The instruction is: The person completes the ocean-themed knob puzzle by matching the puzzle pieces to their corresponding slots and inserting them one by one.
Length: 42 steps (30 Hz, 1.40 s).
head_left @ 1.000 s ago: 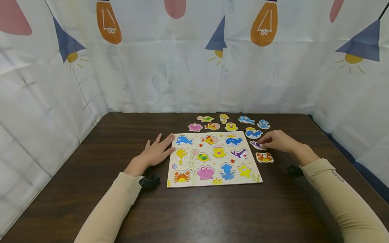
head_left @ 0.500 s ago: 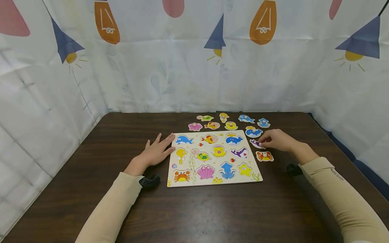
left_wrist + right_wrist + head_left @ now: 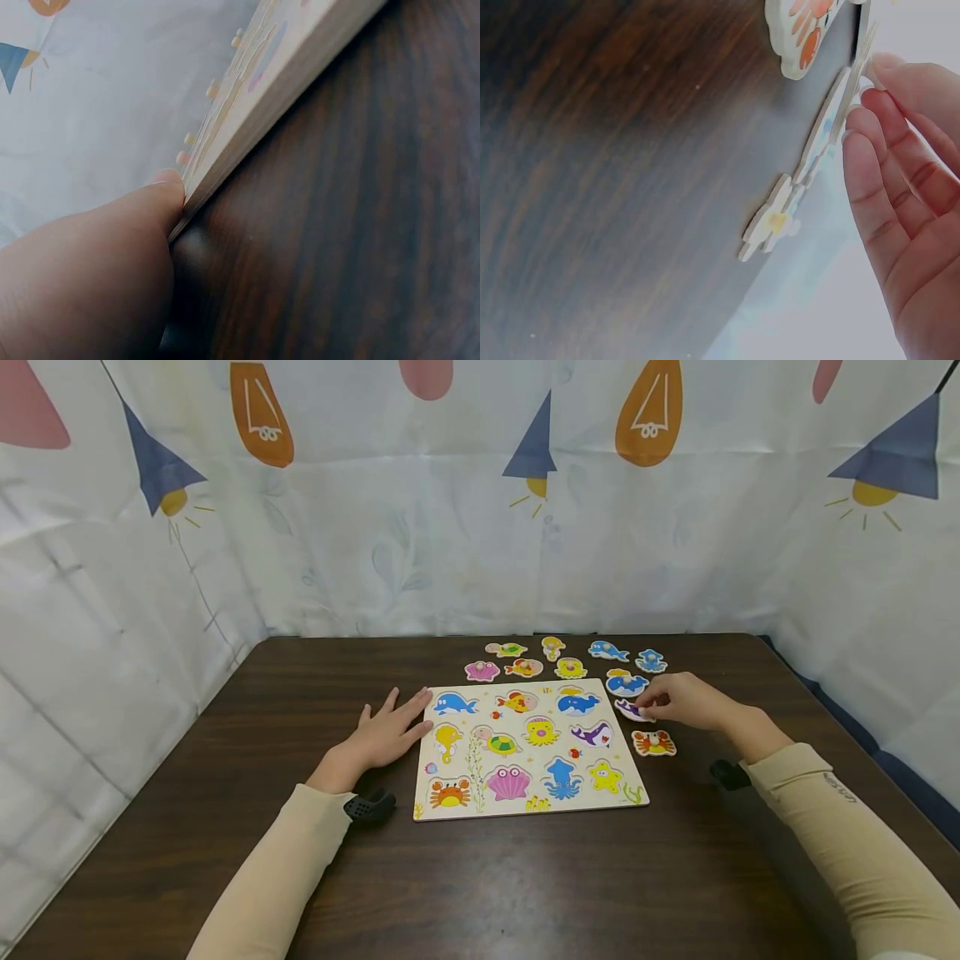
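My right hand (image 3: 686, 702) pinches a purple-and-white whale-like puzzle piece (image 3: 628, 710) just off the board's right edge. In the right wrist view thumb and fingertips meet at the top of this piece (image 3: 853, 94), seen edge-on; whether it touches the table I cannot tell. My left hand (image 3: 386, 732) lies with spread fingers at the left edge of the wooden puzzle board (image 3: 480, 810), fingertips and thumb touching it. The left wrist view shows the thumb (image 3: 161, 196) against the board's edge. Sea animals are printed in the board's recesses, including a purple one (image 3: 592, 735).
A crab piece (image 3: 654, 743) lies nearer, a blue whale piece (image 3: 626, 683) just behind the purple one. Along the back lie several more knobbed pieces, among them a turtle (image 3: 506, 650), a shell (image 3: 482, 671) and a squid (image 3: 651, 661). The dark table (image 3: 480, 885) meets a curtain behind.
The purple piece and my right hand have shifted slightly away from the crab piece, toward the blue whale piece. My left hand stays at the board. The head view has tilted a little.
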Each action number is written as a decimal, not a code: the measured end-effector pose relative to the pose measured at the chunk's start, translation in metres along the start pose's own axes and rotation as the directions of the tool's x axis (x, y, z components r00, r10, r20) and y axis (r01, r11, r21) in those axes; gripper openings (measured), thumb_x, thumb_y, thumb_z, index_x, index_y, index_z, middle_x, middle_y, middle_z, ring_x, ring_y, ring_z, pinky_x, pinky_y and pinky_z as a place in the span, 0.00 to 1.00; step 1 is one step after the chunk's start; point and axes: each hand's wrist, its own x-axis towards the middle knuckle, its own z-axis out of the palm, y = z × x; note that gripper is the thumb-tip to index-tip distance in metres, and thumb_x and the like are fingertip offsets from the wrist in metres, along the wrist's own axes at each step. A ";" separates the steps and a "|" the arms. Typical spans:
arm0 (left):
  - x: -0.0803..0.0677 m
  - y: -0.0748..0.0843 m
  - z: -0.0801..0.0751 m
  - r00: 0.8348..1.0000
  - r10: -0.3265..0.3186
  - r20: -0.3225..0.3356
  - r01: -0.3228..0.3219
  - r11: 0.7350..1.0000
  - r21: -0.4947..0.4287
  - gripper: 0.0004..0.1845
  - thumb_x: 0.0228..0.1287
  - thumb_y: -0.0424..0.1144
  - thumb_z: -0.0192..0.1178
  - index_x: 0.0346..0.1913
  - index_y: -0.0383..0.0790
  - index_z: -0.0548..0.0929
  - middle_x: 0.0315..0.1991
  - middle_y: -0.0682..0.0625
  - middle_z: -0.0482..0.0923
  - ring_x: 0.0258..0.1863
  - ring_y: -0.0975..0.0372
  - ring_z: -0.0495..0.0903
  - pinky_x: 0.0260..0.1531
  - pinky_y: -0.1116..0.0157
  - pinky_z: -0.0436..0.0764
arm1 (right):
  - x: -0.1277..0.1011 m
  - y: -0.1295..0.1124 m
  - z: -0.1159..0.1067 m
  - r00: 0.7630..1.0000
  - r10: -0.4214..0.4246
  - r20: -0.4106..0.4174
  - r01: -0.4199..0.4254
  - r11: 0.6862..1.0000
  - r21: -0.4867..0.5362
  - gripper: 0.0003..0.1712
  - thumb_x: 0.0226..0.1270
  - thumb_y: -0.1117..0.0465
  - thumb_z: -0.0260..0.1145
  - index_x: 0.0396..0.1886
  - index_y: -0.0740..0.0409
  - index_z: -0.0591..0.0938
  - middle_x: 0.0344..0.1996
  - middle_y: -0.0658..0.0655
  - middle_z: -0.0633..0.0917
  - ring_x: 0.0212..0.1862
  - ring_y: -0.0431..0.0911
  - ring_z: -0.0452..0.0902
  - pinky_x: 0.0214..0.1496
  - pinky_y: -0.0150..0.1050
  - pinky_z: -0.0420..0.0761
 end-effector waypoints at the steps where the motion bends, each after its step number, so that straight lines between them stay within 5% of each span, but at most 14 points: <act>1: 0.000 0.000 0.000 1.000 0.000 0.001 0.000 1.000 0.001 0.38 0.81 0.58 0.45 0.84 0.47 0.48 0.83 0.47 0.44 0.80 0.39 0.35 0.67 0.27 0.31 | 0.000 -0.001 0.000 1.000 -0.004 -0.001 0.004 1.000 -0.002 0.09 0.69 0.67 0.70 0.46 0.63 0.91 0.39 0.53 0.86 0.36 0.44 0.77 0.41 0.42 0.83; 33: -0.001 0.002 -0.002 1.000 0.001 0.001 -0.001 1.000 -0.001 0.39 0.81 0.58 0.46 0.84 0.47 0.48 0.83 0.47 0.45 0.80 0.39 0.35 0.67 0.28 0.31 | -0.004 -0.040 0.006 0.994 -0.113 0.000 0.113 0.994 0.006 0.08 0.68 0.65 0.73 0.45 0.58 0.92 0.33 0.46 0.82 0.32 0.42 0.73 0.32 0.35 0.78; 42: -0.001 0.002 -0.002 1.000 -0.010 0.005 0.010 1.000 -0.003 0.39 0.81 0.58 0.46 0.84 0.48 0.48 0.83 0.47 0.45 0.80 0.40 0.35 0.68 0.28 0.31 | 0.001 -0.046 0.014 0.992 -0.125 0.034 0.125 0.992 0.007 0.07 0.68 0.63 0.73 0.44 0.55 0.92 0.38 0.47 0.85 0.34 0.41 0.75 0.37 0.34 0.82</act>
